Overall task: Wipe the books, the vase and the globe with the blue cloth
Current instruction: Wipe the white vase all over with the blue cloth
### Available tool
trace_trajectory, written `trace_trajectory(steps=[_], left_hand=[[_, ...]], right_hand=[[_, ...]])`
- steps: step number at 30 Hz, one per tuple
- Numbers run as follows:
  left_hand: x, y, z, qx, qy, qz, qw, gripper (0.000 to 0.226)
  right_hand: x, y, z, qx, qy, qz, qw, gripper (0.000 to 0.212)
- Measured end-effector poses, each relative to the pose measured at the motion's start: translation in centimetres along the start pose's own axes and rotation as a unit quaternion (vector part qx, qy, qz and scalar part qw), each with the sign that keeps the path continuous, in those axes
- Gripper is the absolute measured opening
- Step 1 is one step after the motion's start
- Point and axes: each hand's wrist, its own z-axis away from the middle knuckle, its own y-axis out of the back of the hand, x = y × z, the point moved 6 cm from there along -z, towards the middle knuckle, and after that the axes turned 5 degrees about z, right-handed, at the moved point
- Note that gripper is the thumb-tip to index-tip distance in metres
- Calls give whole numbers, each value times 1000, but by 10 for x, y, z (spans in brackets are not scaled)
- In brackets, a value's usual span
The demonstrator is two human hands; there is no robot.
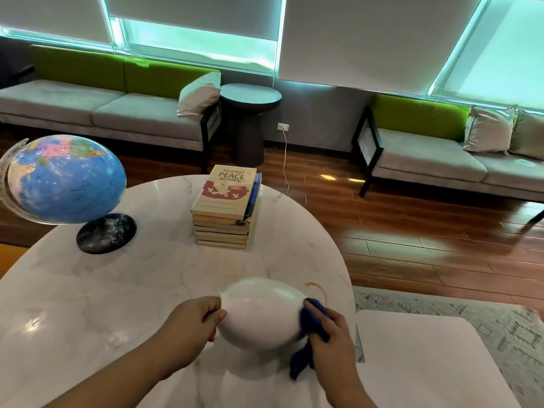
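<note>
A rounded white vase (259, 315) is tipped on its side above the near part of the white marble table (117, 290). My left hand (195, 320) grips its neck at the left end. My right hand (334, 334) holds the blue cloth (312, 319) and presses it against the vase's right end; a tail of the cloth hangs down below. A stack of several books (225, 207) stands at the table's far side, the top one titled "Filipino Peace Women". A blue globe (64, 178) on a dark round base (106, 233) stands at the far left.
A brownish ring mark (316, 287) lies on the table beside the vase. A lower white table (424, 357) stands to the right on a patterned rug (471, 316). Grey and green sofas, a dark round side table (250, 95) and a wooden floor lie beyond.
</note>
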Motion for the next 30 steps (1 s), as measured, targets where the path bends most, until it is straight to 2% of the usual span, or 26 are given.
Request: trace_trajectory(steps=[2, 3, 5, 7, 9, 12, 15, 17, 20, 23, 25, 27, 30], left_hand=[[-1, 0, 1, -14, -11, -12, 1000, 31], [-2, 0, 2, -20, -14, -12, 1000, 31], [-2, 0, 2, -24, -14, 7, 1000, 27], [-2, 2, 1, -20, -6, 35, 999, 23], [-4, 2, -2, -16, -5, 58, 998, 21], [-2, 1, -3, -28, -13, 53, 998, 23], [0, 1, -4, -34, -10, 73, 997, 26], [-3, 2, -6, -20, 15, 108, 994, 25], [-11, 2, -12, 14, 53, 158, 986, 18], [-11, 3, -13, 9, 54, 175, 983, 13], [-13, 4, -15, -3, 52, 163, 985, 18], [-18, 6, -16, -10, 66, 164, 984, 21], [-23, 4, -17, -18, 77, 173, 982, 24]], right_hand=[[11, 6, -7, -4, -66, -17, 998, 30], [11, 6, -8, -7, -66, -17, 998, 26], [-3, 2, 0, -23, -12, -12, 1000, 35], [-19, -7, 13, -52, 64, 12, 997, 55], [-25, -15, 20, -79, 104, 33, 991, 68], [-10, -2, 7, -34, 49, 7, 998, 71], [5, 12, -2, -7, -16, -3, 1000, 54], [2, 7, 2, -34, -3, 16, 999, 52], [-9, -5, 16, -56, 57, 13, 997, 71], [-7, -6, 20, -55, 79, 7, 995, 83], [1, 1, 17, -35, 55, -11, 998, 81], [7, 7, 14, -15, 15, -18, 1000, 70], [3, -2, 16, -49, 21, 10, 999, 59]])
